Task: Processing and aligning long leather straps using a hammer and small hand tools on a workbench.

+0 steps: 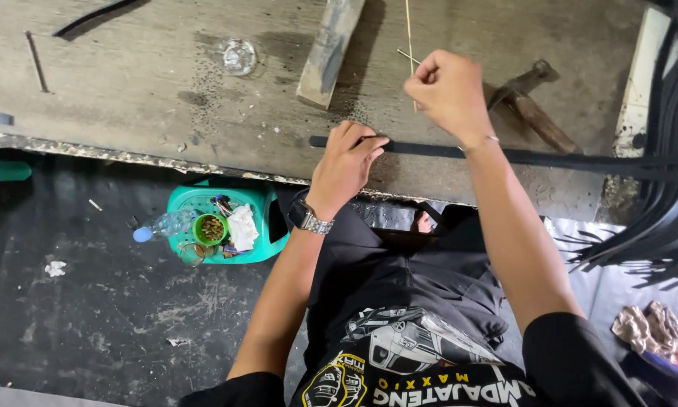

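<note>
A long black rubber strip (550, 157) lies across the worn wooden workbench (143, 83). My left hand (345, 167), with a metal watch on its wrist, presses down on the strip's left end. Above the strip, my right hand (448, 89) is closed around a thin pale stick (409, 30) that runs up toward the far edge of the bench. A hammer (531, 102) with a wooden handle lies just right of my right hand.
A wooden block (328, 49) and a small glass dish (239, 56) sit on the bench. A bundle of black strips (674, 203) hangs at the right. Below the bench stands a green stool (260, 207) with a cup, bottle and rags. Crumpled cloth (648, 328) lies lower right.
</note>
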